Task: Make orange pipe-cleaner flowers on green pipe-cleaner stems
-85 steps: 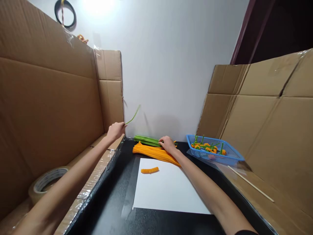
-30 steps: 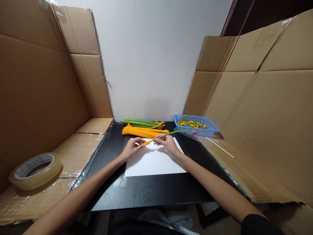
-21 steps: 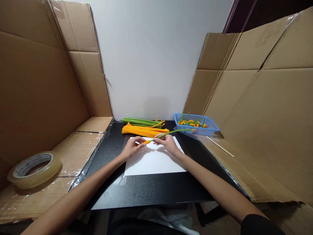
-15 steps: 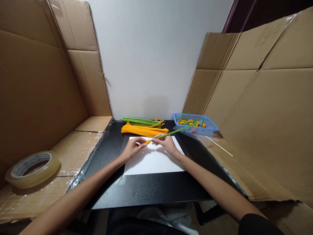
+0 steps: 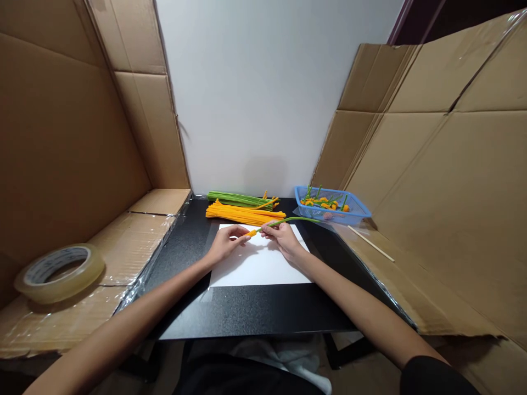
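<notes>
green pipe cleaner (image 5: pixel 294 219) is pinched between both hands, just above the white sheet (image 5: pixel 259 269) toward the far edge of the table (image 5: pixel 247 312). left hand (image 5: pixel 223 244) fingers are clamped on the orange coil (image 5: pixel 251 233) at its end, and right hand (image 5: pixel 283 240) fingers are pinched on the stem just beside that. the free end arcs toward the blue basket (image 5: pixel 332 204) at the far right corner.

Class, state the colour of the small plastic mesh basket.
Blue plastic mesh basket, clearest in the head view.

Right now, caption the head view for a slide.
Left hand pinches an orange coil, right hand the green stem meeting it, above white paper; blue basket behind.
</notes>
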Available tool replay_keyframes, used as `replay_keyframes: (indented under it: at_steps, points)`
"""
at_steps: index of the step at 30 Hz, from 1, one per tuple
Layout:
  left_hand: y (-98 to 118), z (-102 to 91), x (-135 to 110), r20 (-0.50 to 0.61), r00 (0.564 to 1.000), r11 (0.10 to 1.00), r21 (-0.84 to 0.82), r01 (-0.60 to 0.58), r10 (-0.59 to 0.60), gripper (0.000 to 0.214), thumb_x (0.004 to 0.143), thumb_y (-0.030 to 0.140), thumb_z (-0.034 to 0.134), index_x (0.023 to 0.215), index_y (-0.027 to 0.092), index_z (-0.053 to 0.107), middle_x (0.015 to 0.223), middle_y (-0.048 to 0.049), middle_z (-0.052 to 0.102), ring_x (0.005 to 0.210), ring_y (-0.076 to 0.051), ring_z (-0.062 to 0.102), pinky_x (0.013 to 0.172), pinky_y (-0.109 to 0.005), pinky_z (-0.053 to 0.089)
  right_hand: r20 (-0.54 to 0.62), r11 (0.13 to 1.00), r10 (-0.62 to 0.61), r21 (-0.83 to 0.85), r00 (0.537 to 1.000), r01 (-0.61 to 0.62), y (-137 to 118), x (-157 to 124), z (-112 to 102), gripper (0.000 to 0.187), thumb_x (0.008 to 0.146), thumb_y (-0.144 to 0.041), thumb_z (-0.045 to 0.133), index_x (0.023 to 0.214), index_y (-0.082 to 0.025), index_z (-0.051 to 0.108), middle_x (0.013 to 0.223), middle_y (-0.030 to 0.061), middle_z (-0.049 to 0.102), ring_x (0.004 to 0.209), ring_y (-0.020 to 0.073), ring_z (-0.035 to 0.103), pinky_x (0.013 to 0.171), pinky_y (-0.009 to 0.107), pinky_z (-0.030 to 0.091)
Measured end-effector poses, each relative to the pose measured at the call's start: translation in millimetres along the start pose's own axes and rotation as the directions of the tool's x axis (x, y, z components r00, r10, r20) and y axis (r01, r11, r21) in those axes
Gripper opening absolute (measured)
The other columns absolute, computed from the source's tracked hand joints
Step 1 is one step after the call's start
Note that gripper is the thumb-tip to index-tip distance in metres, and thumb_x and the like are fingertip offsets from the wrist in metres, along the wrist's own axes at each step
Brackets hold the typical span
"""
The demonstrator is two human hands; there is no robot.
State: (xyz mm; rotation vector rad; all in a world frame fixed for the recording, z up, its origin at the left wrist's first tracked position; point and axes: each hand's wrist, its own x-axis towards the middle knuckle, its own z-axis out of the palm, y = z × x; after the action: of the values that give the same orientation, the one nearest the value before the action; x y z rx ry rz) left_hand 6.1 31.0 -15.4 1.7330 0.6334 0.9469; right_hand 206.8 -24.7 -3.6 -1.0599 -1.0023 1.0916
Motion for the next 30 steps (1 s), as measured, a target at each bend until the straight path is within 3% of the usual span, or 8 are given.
replay_keyframes:
  at_steps: [8, 11, 14, 20, 30]
  points:
    - [-5.5, 2.8, 0.0, 0.008, 1.0, 1.0, -0.018, 0.019, -0.019, 0.039, 0.075, 0.048, 0.078, 0.093, 0.014, 0.072, 0.09, -0.0077, 0.075, 0.073, -0.017, 0.069, 0.068, -0.03, 0.06, 0.008, 0.997, 0.048, 0.055, 0.999, -0.048, 0.9, -5.2, 8.0, 0.04, 0.049, -0.044, 0.095, 0.069, -0.017, 0.073, 0.068, 0.0011, 0.069, 0.065, 0.0126, 0.061, 0.065, 0.027, 0.048]
    - [-5.8, 0.6, -0.8, -0.037, 0.998, 0.991, 0.129, -0.047, 0.052, 0.04, 0.072, 0.042, 0.081, 0.101, 0.016, 0.073, 0.1, -0.008, 0.076, 0.085, -0.02, 0.071, 0.074, -0.031, 0.06, -0.026, 0.996, 0.051, 0.073, 0.998, -0.049, 0.0, -2.2, 4.6, 0.04, 0.05, -0.045, 0.095, 0.07, -0.017, 0.074, 0.068, 0.0008, 0.069, 0.065, 0.0115, 0.06, 0.066, 0.026, 0.048]
    - [-4.7, -0.9, -3.2, -0.065, 0.987, 0.95, 0.287, -0.122, 0.147, 0.031, 0.078, 0.037, 0.077, 0.101, 0.017, 0.075, 0.1, -0.0076, 0.078, 0.089, -0.021, 0.072, 0.078, -0.031, 0.058, -0.04, 0.995, 0.063, 0.08, 0.997, -0.059, -0.4, 0.3, 1.4, 0.04, 0.049, -0.044, 0.095, 0.069, -0.016, 0.075, 0.067, 0.0013, 0.069, 0.063, 0.011, 0.058, 0.064, 0.026, 0.046]
    - [-1.3, -0.3, -7.7, -0.04, 0.968, 0.9, 0.379, -0.214, 0.247, 0.029, 0.087, 0.033, 0.069, 0.108, 0.015, 0.076, 0.101, -0.0091, 0.079, 0.081, -0.02, 0.073, 0.073, -0.028, 0.056, -0.03, 0.993, 0.074, 0.096, 0.997, -0.071, 2.6, -1.0, 3.1, 0.04, 0.047, -0.042, 0.096, 0.068, -0.016, 0.074, 0.066, 0.0011, 0.068, 0.063, 0.0107, 0.057, 0.063, 0.026, 0.045]
    - [0.7, -0.8, -8.5, -0.061, 0.98, 0.924, 0.35, -0.156, 0.189, 0.034, 0.087, 0.036, 0.068, 0.111, 0.014, 0.075, 0.085, -0.0069, 0.079, 0.072, -0.02, 0.074, 0.069, -0.028, 0.057, -0.007, 0.993, 0.06, 0.102, 0.998, -0.059, 0.6, -5.9, 9.2, 0.039, 0.056, -0.044, 0.093, 0.077, -0.018, 0.074, 0.07, 0.0005, 0.068, 0.064, 0.0109, 0.058, 0.063, 0.026, 0.047]
